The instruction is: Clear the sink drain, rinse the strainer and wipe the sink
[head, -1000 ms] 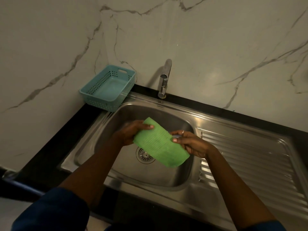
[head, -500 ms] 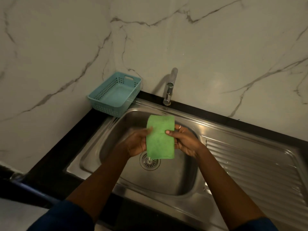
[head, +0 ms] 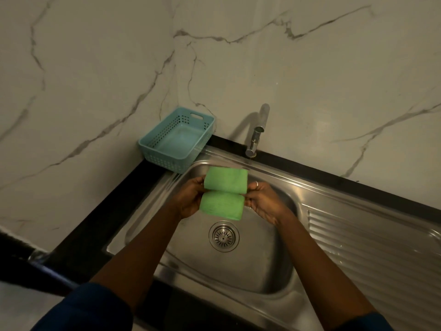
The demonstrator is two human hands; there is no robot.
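Sleeves: dark blue, at the bottom edge of the view, one on each forearm.

Sink (head: 274,278): stainless steel basin set in a black table (head: 78,247); ribbed draining board (head: 372,247) to its right.

Strainer (head: 223,236): round metal piece seated in the drain at the basin floor, uncovered, below and nearer than the cloth.

Left hand (head: 191,199): closed on the left edge of the cloth, fingers curled behind it, thumb at the crease.

Right hand (head: 265,201): closed on the right edge of the cloth, pinching at the crease; a ring shows on one finger.

Cloth (head: 224,193): green, held above the basin between both hands, clear of the steel. It is creased across its middle, the upper half standing up towards the wall and the lower half hanging down towards the strainer.

Basket (head: 152,145): light blue plastic with perforated walls and a cut-out handle, standing on the table at the far left corner of the sink, against the wall. Nothing visible inside.

Tap (head: 256,134): chrome, upright, at the back rim of the sink. No water visible.

Wall (head: 310,80): white marble with grey veins, behind and to the left.
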